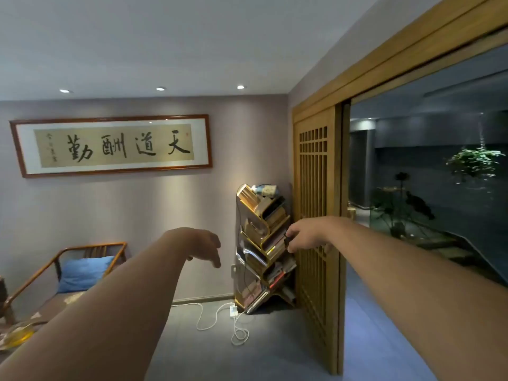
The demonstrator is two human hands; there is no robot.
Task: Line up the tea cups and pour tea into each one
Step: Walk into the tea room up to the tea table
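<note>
No tea cups or teapot show in this view. Both my arms stretch forward at chest height into the room. My left hand (202,246) hangs palm down with its fingers loosely apart and holds nothing. My right hand (305,235) reaches toward the edge of the wooden lattice sliding door (316,215), its fingers curled, in front of the bookshelf. Whether a small dark thing is pinched in its fingertips I cannot tell.
A slanted bookshelf (261,243) full of books stands in the corner. White cables and a power strip (233,310) lie on the floor. A wooden bench with a blue cushion (82,273) is at the left. Framed calligraphy (112,145) hangs on the wall. Glass shows plants at right.
</note>
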